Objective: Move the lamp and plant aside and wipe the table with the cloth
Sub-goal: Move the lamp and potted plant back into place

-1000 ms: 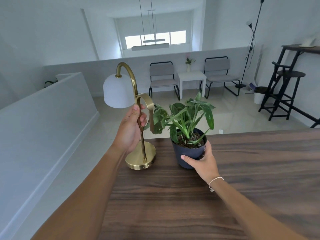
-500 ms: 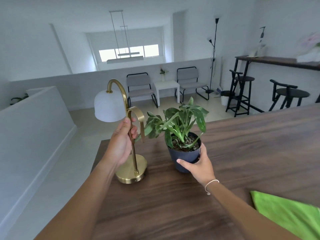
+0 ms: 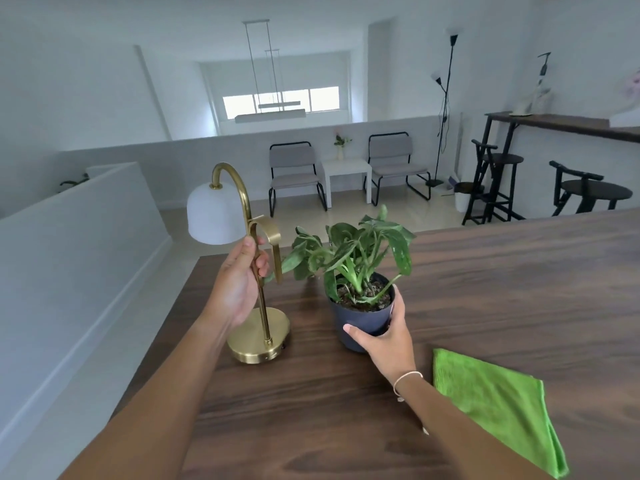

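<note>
A brass lamp [image 3: 260, 336] with a white dome shade stands near the left edge of the dark wooden table [image 3: 502, 289]. My left hand [image 3: 239, 282] is wrapped around its thin stem. To its right sits a leafy green plant [image 3: 353, 261] in a dark grey pot [image 3: 360, 320]. My right hand [image 3: 384, 337] grips the pot's near side, thumb across the front. A folded green cloth [image 3: 498, 407] lies flat on the table at the lower right, untouched.
The table's left edge and far corner lie just beyond the lamp, with a white half-wall [image 3: 76, 244] and floor below. Across the room stand two grey chairs [image 3: 294, 171], a white side table [image 3: 346, 171], black stools [image 3: 498, 181] and a high counter [image 3: 561, 123].
The view has swung right and down, bringing the green cloth fully into sight. Lamp and plant sit farther in from the table's left edge; both hands keep their hold.
</note>
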